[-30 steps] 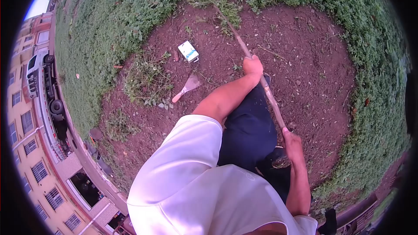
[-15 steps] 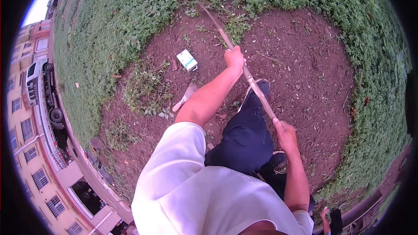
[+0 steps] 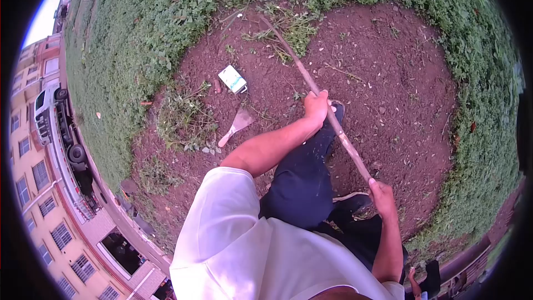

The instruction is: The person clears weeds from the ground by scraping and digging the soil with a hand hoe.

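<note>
My left hand (image 3: 317, 108) is wrapped round the middle of a long wooden handle, apparently a hoe (image 3: 348, 148). Near the lower end of the handle, my right hand (image 3: 382, 196) grips it too. The handle slants away to the upper left, and its far end reaches the soil beside loose pulled weeds (image 3: 297, 29); the head there is hard to make out. To the left of my left forearm, a flat scraper (image 3: 240, 123) with a pale handle lies on the soil. Beyond it lies a small white box (image 3: 232, 79) with blue print and a wire handle.
Bare brown soil (image 3: 388, 89) is ringed by dense low green plants (image 3: 127, 66). A heap of uprooted weeds (image 3: 186, 116) lies at the left. A truck (image 3: 61, 139) and a building (image 3: 53, 211) stand at the far left. Another person's arm (image 3: 413, 283) shows at bottom right.
Both hands have moved down and right, drawing the hoe back toward my body. Its far end has come away from the plant edge, and the scraper now shows more fully.
</note>
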The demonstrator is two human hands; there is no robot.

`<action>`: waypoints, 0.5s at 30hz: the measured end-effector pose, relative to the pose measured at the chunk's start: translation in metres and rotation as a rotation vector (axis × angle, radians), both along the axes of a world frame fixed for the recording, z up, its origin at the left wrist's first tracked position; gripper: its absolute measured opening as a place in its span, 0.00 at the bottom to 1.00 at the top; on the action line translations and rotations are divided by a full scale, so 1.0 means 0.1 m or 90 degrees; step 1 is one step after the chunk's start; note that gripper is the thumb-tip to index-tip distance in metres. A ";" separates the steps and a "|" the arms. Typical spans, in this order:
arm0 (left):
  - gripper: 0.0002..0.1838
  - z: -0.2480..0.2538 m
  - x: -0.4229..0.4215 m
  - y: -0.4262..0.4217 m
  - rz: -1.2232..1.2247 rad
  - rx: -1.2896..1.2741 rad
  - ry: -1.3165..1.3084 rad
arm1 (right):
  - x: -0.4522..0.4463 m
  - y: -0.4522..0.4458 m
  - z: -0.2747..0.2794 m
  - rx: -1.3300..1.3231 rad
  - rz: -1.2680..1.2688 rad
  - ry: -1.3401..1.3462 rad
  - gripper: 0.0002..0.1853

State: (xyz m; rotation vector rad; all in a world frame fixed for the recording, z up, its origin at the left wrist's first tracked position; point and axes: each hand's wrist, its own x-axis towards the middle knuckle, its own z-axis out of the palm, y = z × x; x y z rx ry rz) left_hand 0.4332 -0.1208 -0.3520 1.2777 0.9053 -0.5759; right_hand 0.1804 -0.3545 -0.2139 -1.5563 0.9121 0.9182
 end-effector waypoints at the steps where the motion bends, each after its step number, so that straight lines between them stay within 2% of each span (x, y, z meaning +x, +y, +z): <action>1: 0.11 0.06 -0.03 -0.03 -0.008 -0.003 0.008 | -0.04 0.02 0.04 -0.003 -0.008 0.008 0.28; 4: 0.08 0.26 0.24 0.07 0.098 -0.042 -0.031 | 0.21 0.21 0.00 -0.004 0.003 -0.079 0.29; 6: 0.08 0.13 0.65 0.32 0.133 0.035 -0.059 | 0.68 0.42 -0.07 -0.044 0.078 -0.126 0.29; 7: 0.09 0.06 0.89 0.46 0.139 0.085 -0.066 | 0.94 0.55 -0.11 -0.014 0.065 -0.122 0.29; 10: 0.11 -0.19 1.71 0.85 0.138 0.208 -0.110 | 1.69 1.01 -0.13 0.044 0.028 -0.083 0.30; 12: 0.13 -0.43 2.10 1.10 0.069 0.239 -0.142 | 1.91 1.33 -0.22 0.116 -0.026 -0.044 0.31; 15: 0.13 -0.49 2.14 0.94 0.053 0.274 -0.141 | 1.86 1.34 -0.23 0.035 0.001 -0.109 0.31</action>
